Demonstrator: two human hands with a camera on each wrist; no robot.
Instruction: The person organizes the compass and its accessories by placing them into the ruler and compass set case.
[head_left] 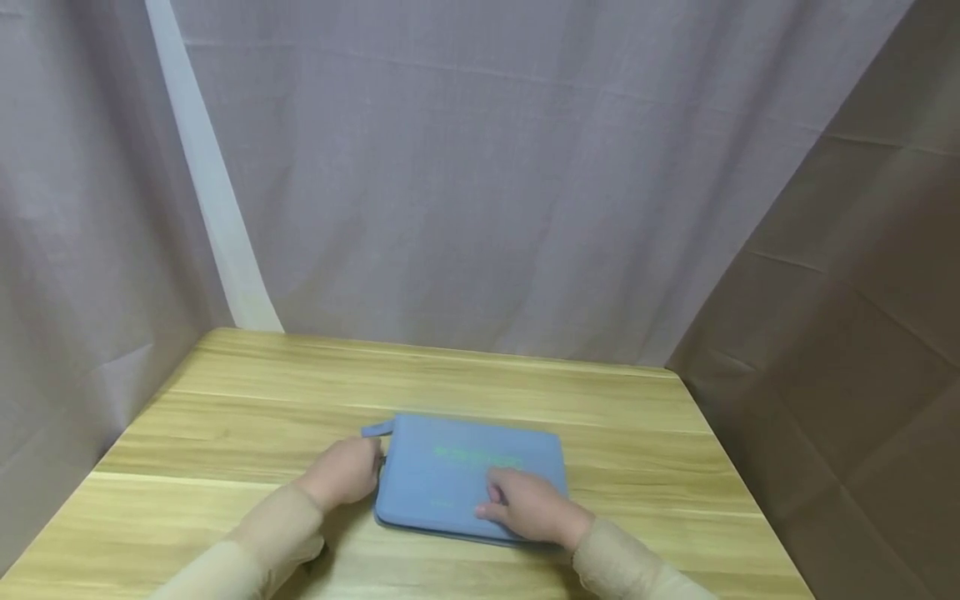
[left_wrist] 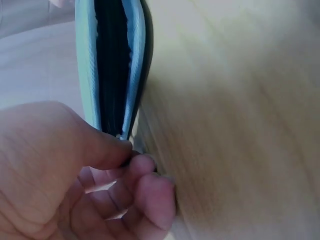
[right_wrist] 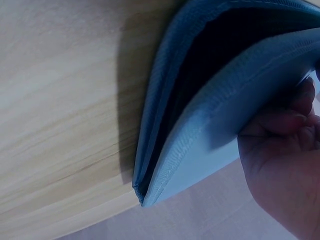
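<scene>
A flat blue zip pouch (head_left: pixel 427 483) with green lettering lies on the wooden table. At its left side, my left hand (head_left: pixel 348 471) pinches the small dark zipper pull (left_wrist: pixel 132 159) between thumb and index finger. Above that pinch, the zipper edges (left_wrist: pixel 135 75) stand apart and show the dark inside. On the right part of the cover rests my right hand (head_left: pixel 532 504), its fingers curled and its thumb on the surface. The right wrist view shows the pouch's rim (right_wrist: pixel 195 132) gaping at a rounded corner, with the curled fingers against the cover.
A short blue strap (head_left: pixel 377 429) sticks out from the pouch's far left corner. The wooden table (head_left: pixel 637 433) ends at grey curtains (head_left: pixel 465 192) behind and to the left, and a brown curtain (head_left: pixel 847 375) on the right. A pale strip (head_left: pixel 213 183) runs down the back left.
</scene>
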